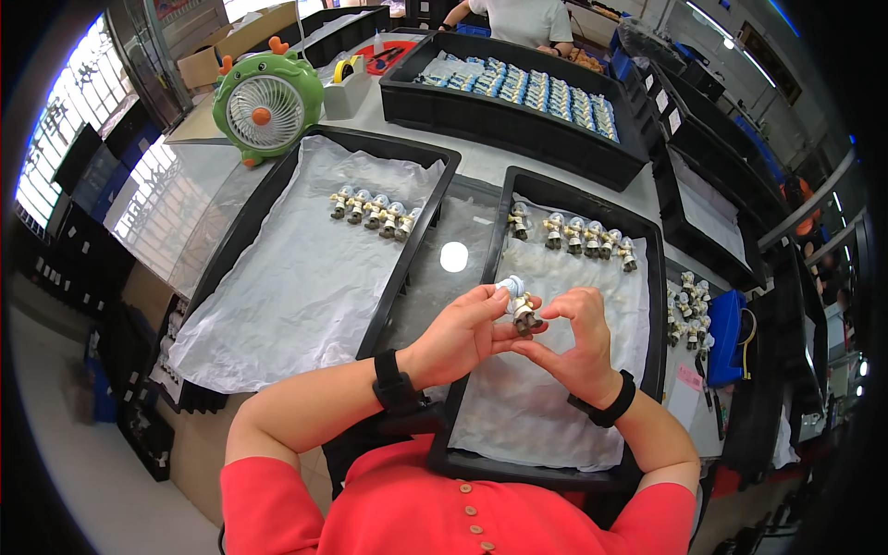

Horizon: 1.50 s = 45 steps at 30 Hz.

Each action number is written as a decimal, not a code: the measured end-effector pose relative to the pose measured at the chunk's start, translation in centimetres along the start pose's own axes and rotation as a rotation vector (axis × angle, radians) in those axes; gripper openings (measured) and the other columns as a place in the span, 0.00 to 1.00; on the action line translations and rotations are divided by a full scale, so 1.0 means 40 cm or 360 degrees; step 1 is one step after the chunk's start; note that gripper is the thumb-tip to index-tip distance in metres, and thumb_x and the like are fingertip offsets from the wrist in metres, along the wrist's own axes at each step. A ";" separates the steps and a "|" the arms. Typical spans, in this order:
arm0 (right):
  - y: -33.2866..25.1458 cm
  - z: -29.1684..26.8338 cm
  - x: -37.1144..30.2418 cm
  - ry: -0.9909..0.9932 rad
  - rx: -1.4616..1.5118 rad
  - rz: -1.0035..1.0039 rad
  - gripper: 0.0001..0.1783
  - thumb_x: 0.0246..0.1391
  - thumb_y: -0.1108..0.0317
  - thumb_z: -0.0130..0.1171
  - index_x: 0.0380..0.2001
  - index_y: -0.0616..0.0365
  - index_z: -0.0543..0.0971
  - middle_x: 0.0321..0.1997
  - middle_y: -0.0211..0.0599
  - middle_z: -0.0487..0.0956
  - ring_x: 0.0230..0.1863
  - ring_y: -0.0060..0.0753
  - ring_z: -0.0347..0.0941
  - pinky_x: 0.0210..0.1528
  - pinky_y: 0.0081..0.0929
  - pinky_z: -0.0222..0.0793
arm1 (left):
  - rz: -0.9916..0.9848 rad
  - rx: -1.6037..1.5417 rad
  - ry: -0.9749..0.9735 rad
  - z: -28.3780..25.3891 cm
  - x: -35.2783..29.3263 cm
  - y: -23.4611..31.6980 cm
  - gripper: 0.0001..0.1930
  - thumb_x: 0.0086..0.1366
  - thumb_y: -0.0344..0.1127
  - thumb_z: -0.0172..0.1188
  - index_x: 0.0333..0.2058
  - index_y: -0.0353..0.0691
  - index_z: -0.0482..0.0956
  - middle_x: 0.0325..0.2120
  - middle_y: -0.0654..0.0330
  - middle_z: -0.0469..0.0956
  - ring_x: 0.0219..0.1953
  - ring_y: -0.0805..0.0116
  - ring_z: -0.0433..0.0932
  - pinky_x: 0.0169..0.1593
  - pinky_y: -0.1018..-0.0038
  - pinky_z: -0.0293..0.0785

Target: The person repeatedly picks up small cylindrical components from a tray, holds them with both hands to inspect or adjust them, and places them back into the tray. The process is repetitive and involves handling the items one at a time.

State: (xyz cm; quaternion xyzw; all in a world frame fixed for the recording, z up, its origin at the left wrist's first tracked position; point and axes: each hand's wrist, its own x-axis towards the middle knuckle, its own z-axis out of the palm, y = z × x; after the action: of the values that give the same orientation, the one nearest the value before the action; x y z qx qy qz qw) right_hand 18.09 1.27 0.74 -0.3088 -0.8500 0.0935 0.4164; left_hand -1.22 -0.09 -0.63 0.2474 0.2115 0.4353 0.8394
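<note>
Above the right-hand tray, my left hand [455,335] holds a small figurine [524,313] between thumb and fingers. The figurine has a pale blue-and-white rounded head, a white body with gold touches and a dark brown base. My right hand [585,344] is curled in from the other side, thumb and forefinger closing on its lower part. Beneath my hands, the black tray [655,305] is lined with white paper and holds a row of similar figurines [575,236] at its far end. Another paper-lined black tray [442,185] on the left holds several more figurines [373,211].
A larger black crate [518,125] at the back holds many blue-and-white figurines. A green fan [268,104] and a tape dispenser [348,88] stand at the far left. Loose figurines [689,310] and a blue pouch [728,338] lie at right. Another person [523,20] is beyond the crate.
</note>
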 end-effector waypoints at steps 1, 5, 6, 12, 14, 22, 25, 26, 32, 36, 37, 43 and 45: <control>0.002 0.001 0.002 -0.0007 -0.0025 -0.0035 0.24 0.30 0.69 0.74 0.33 0.50 0.73 0.34 0.28 0.73 0.36 0.36 0.66 0.42 0.33 0.59 | 0.0000 0.0010 -0.0024 -0.001 0.003 -0.004 0.18 0.72 0.41 0.40 0.54 0.36 0.60 0.55 0.53 0.67 0.54 0.57 0.71 0.53 0.65 0.69; 0.002 0.007 -0.003 0.0043 -0.0024 -0.0118 0.21 0.30 0.72 0.72 0.30 0.50 0.74 0.32 0.26 0.74 0.36 0.35 0.66 0.41 0.34 0.59 | -0.0001 -0.0023 -0.0034 -0.007 0.004 -0.007 0.17 0.72 0.40 0.41 0.54 0.38 0.60 0.56 0.54 0.66 0.53 0.61 0.72 0.51 0.67 0.69; 0.003 0.006 -0.005 0.0049 -0.0018 -0.0133 0.20 0.30 0.72 0.72 0.30 0.50 0.74 0.32 0.26 0.74 0.36 0.35 0.67 0.41 0.34 0.59 | 0.0008 -0.0023 -0.0055 -0.008 0.004 -0.008 0.17 0.72 0.40 0.41 0.55 0.39 0.59 0.56 0.54 0.66 0.53 0.62 0.72 0.51 0.67 0.69; 0.003 -0.001 -0.006 0.0083 -0.0020 -0.0188 0.19 0.31 0.73 0.72 0.29 0.50 0.74 0.32 0.25 0.74 0.35 0.34 0.68 0.41 0.36 0.60 | 0.0050 0.0008 -0.0155 0.000 -0.001 -0.003 0.18 0.71 0.39 0.42 0.56 0.42 0.56 0.58 0.55 0.62 0.53 0.65 0.71 0.54 0.67 0.68; 0.003 0.000 -0.005 0.0088 -0.0025 -0.0203 0.19 0.32 0.73 0.72 0.29 0.50 0.75 0.32 0.25 0.74 0.35 0.34 0.68 0.41 0.36 0.61 | 0.0063 0.0008 -0.0182 0.001 -0.001 -0.003 0.18 0.71 0.40 0.42 0.57 0.43 0.55 0.59 0.55 0.61 0.54 0.65 0.70 0.54 0.66 0.67; 0.002 -0.009 0.000 0.0008 0.0088 -0.0123 0.16 0.36 0.71 0.71 0.30 0.51 0.75 0.32 0.27 0.75 0.37 0.35 0.69 0.43 0.35 0.61 | 0.0066 0.0037 -0.0210 0.001 -0.001 -0.001 0.19 0.71 0.40 0.42 0.57 0.43 0.54 0.59 0.56 0.60 0.55 0.62 0.69 0.57 0.64 0.65; 0.011 -0.011 -0.009 0.0025 0.0257 0.0061 0.12 0.44 0.69 0.67 0.32 0.54 0.75 0.34 0.31 0.75 0.38 0.38 0.69 0.44 0.33 0.63 | 0.0042 0.0043 -0.0170 0.002 -0.001 -0.001 0.20 0.71 0.40 0.43 0.58 0.43 0.54 0.58 0.56 0.61 0.56 0.61 0.69 0.58 0.64 0.64; 0.015 -0.010 -0.013 0.0047 0.0325 0.0150 0.10 0.46 0.69 0.65 0.33 0.56 0.76 0.35 0.33 0.75 0.38 0.38 0.69 0.45 0.33 0.63 | 0.0031 0.0043 -0.0151 0.003 0.000 -0.002 0.20 0.71 0.40 0.43 0.58 0.43 0.54 0.58 0.56 0.61 0.56 0.60 0.68 0.58 0.64 0.64; 0.010 -0.016 0.009 0.0078 0.0191 0.0348 0.10 0.52 0.69 0.59 0.38 0.59 0.77 0.39 0.37 0.77 0.43 0.40 0.70 0.47 0.31 0.65 | -0.0017 0.0075 -0.0187 0.009 -0.003 0.004 0.20 0.71 0.40 0.44 0.59 0.45 0.55 0.53 0.59 0.67 0.55 0.63 0.69 0.57 0.66 0.65; 0.003 -0.017 0.009 0.0029 0.0298 0.0416 0.10 0.50 0.71 0.60 0.38 0.58 0.78 0.38 0.36 0.77 0.44 0.40 0.70 0.47 0.31 0.65 | -0.0021 0.0088 -0.0194 0.008 -0.001 0.000 0.20 0.71 0.40 0.44 0.59 0.45 0.57 0.52 0.59 0.67 0.55 0.62 0.69 0.58 0.66 0.65; 0.010 -0.015 0.006 0.0012 0.0281 0.0384 0.10 0.49 0.71 0.60 0.37 0.58 0.78 0.38 0.36 0.77 0.44 0.40 0.70 0.47 0.31 0.65 | -0.0017 0.0085 -0.0212 0.006 0.000 -0.002 0.20 0.71 0.40 0.44 0.59 0.45 0.58 0.52 0.59 0.67 0.55 0.62 0.69 0.58 0.66 0.64; 0.015 -0.014 0.007 0.0015 0.0304 0.0374 0.10 0.47 0.74 0.62 0.35 0.58 0.78 0.36 0.36 0.77 0.43 0.40 0.71 0.45 0.31 0.66 | -0.0027 0.0105 -0.0180 0.011 0.000 -0.003 0.21 0.70 0.40 0.47 0.59 0.46 0.59 0.49 0.61 0.69 0.53 0.62 0.72 0.58 0.67 0.66; 0.015 -0.013 0.007 0.0012 0.0312 0.0409 0.10 0.46 0.74 0.63 0.35 0.58 0.78 0.36 0.36 0.77 0.42 0.39 0.71 0.45 0.30 0.66 | -0.0027 0.0153 -0.0164 0.007 0.001 -0.007 0.22 0.69 0.40 0.49 0.59 0.45 0.59 0.49 0.62 0.69 0.52 0.61 0.72 0.57 0.66 0.67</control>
State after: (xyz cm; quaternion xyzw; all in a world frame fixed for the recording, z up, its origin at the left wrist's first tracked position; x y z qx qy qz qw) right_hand 18.63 1.87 1.01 -0.3733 -0.7888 0.2272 0.4323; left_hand -0.89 -0.26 -0.60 0.3078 0.1907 0.4043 0.8399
